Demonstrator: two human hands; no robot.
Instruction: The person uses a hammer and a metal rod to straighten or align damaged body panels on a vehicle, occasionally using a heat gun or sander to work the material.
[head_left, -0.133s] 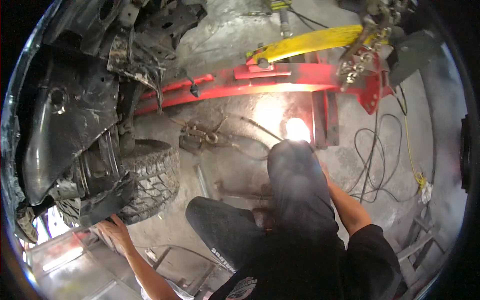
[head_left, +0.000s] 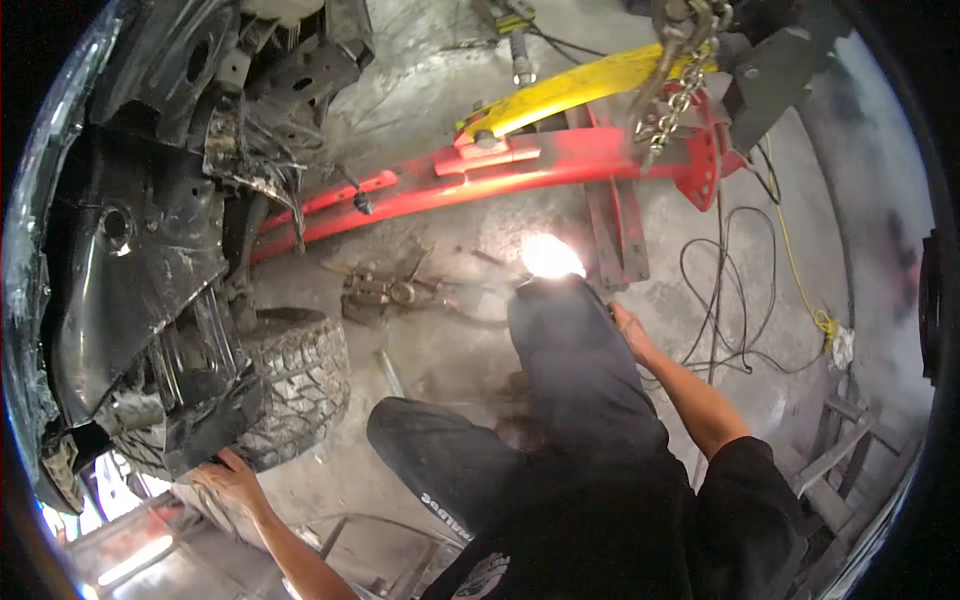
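My left hand is at the lower edge of a black panel, beside a knobby tire. Its thumb lies against the panel and the other fingers reach along the underside, closed on the edge. Past my raised right knee, my right hand has its fingers curled round something dark, which the knee mostly hides. A very bright light glares just beyond that knee; its source cannot be made out. Scuffed black vehicle bodywork with torn, bent metal rises above the tire.
A red steel beam crosses ahead, with a yellow arm over it and a chain hanging at its right. A metal clamp lies on the concrete. Loose black cable and a yellow cord lie at right.
The view has shifted, so the beam, clamp and light sit farther left. My right hand now shows more beside the knee. My left hand stays at the panel's edge.
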